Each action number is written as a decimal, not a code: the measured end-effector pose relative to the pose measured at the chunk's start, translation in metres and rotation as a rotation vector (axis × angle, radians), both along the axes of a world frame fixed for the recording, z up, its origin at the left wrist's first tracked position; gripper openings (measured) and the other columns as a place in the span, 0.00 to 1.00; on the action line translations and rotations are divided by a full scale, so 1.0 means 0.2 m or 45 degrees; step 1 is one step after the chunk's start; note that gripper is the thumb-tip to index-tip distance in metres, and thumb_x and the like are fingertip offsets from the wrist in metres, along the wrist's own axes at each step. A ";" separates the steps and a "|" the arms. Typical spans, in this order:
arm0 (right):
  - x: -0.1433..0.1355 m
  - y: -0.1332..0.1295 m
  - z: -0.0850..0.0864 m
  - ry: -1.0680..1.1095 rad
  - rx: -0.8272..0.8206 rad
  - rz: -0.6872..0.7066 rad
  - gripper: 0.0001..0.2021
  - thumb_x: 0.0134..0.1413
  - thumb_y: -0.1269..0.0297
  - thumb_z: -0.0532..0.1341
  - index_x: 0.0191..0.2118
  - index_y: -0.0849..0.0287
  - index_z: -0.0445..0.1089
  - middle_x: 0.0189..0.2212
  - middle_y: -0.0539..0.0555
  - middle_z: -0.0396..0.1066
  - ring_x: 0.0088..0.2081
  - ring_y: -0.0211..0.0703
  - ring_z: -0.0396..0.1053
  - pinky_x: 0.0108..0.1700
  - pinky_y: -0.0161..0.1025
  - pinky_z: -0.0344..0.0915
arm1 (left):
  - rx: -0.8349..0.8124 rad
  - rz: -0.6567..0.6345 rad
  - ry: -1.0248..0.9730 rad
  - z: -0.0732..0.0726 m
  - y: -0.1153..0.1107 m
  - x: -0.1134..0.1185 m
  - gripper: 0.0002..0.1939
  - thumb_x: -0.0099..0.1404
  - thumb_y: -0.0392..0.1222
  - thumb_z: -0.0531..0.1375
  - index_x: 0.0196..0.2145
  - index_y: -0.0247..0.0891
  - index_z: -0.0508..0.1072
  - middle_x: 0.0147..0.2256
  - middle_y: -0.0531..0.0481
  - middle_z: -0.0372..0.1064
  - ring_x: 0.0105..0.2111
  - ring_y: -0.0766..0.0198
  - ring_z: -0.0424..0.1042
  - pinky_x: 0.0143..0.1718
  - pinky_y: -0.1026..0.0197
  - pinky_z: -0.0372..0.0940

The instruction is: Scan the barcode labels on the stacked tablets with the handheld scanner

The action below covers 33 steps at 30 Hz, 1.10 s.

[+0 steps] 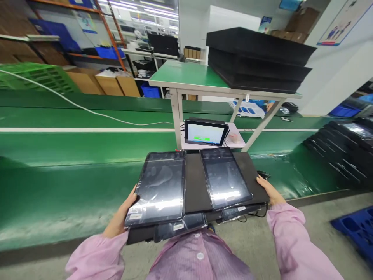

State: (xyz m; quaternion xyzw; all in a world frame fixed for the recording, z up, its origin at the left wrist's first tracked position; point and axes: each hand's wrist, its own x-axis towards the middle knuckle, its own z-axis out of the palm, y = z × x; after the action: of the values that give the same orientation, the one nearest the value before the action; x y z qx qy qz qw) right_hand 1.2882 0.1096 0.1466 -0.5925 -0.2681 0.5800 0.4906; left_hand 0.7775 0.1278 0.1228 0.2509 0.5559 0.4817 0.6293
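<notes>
Two black tablets lie on a dark tray held level in front of my body: a left tablet (163, 182) and a right tablet (224, 177). My left hand (121, 212) grips the left edge of the dark tray (194, 186), beside the left tablet. On the opposite side, my right hand (269, 189) has its fingers around the tray's right edge. Below the upper tray, more labelled tablets (177, 227) stick out toward me. The undersides of both hands are hidden.
Beyond the tray stands a green-topped shelf (186, 74) bearing stacked black trays (256, 58). A lit screen (205, 133) sits on its lower level. The green bench (72, 186) runs across. Stacked devices (340, 151) are at right; a blue pallet (357, 229) is on the floor.
</notes>
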 end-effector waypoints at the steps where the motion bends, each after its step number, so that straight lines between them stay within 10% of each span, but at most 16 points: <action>1: 0.00 -0.01 0.00 -0.003 0.002 -0.009 0.28 0.50 0.61 0.63 0.58 0.51 0.60 0.44 0.53 0.74 0.38 0.47 0.74 0.36 0.37 0.74 | -0.008 0.015 0.054 0.01 -0.01 0.00 0.40 0.51 0.52 0.63 0.60 0.46 0.57 0.54 0.47 0.66 0.49 0.49 0.69 0.47 0.54 0.67; 10: 0.04 0.09 0.08 -0.018 0.123 -0.031 0.26 0.46 0.66 0.64 0.54 0.55 0.65 0.38 0.53 0.76 0.31 0.45 0.75 0.25 0.33 0.71 | 0.100 0.054 0.084 0.18 0.02 0.08 0.38 0.47 0.45 0.65 0.57 0.47 0.62 0.51 0.50 0.68 0.45 0.50 0.72 0.39 0.57 0.71; 23: 0.13 0.20 -0.08 -0.083 -0.125 -0.111 0.24 0.53 0.46 0.56 0.50 0.58 0.66 0.33 0.56 0.76 0.33 0.52 0.75 0.30 0.43 0.74 | 0.187 0.077 -0.262 -0.08 0.13 0.09 0.34 0.56 0.58 0.61 0.57 0.42 0.62 0.51 0.49 0.69 0.50 0.58 0.68 0.49 0.62 0.64; 33: 0.08 0.11 -0.19 -0.052 -0.151 -0.108 0.36 0.32 0.29 0.59 0.41 0.54 0.70 0.34 0.56 0.76 0.39 0.56 0.73 0.39 0.45 0.75 | -0.086 -0.077 -0.386 -0.10 0.09 0.11 0.31 0.64 0.62 0.46 0.47 0.33 0.71 0.38 0.41 0.75 0.39 0.54 0.74 0.42 0.53 0.69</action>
State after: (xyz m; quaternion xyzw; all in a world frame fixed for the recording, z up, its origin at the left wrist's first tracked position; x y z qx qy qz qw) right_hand 1.3042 0.1309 0.1096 -0.6431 -0.2178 0.5614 0.4731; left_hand 0.8001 0.1455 0.1035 0.1706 0.4627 0.4760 0.7282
